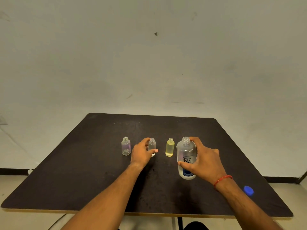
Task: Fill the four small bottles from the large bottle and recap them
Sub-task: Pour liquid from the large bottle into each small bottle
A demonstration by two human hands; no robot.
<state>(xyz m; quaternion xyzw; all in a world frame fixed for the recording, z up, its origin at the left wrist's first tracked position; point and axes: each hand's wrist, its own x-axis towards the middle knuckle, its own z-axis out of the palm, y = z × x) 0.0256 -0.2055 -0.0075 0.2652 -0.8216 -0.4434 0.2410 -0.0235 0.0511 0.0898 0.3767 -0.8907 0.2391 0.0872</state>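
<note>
Black table [83, 180], three uncapped small bottles in a row near centre; the 4th isn't visible, maybe behind the large bottle [186, 151]. Left hand [141, 153] curls round the clear small bottle [152, 145]. Pink-tinted bottle [126, 146] sits at its 9 o'clock, yellow bottle [170, 147] at 3. Right hand [204, 161] wraps the large bottle, which stands upright w/ an open neck. Blue cap [248, 190] lies at the large bottle's 4 o'clock. Step, prob.: setting up a pour. Next move calls for a lift, then a slow tilt over the narrow mouth, w/ the left hand steadying.
</note>
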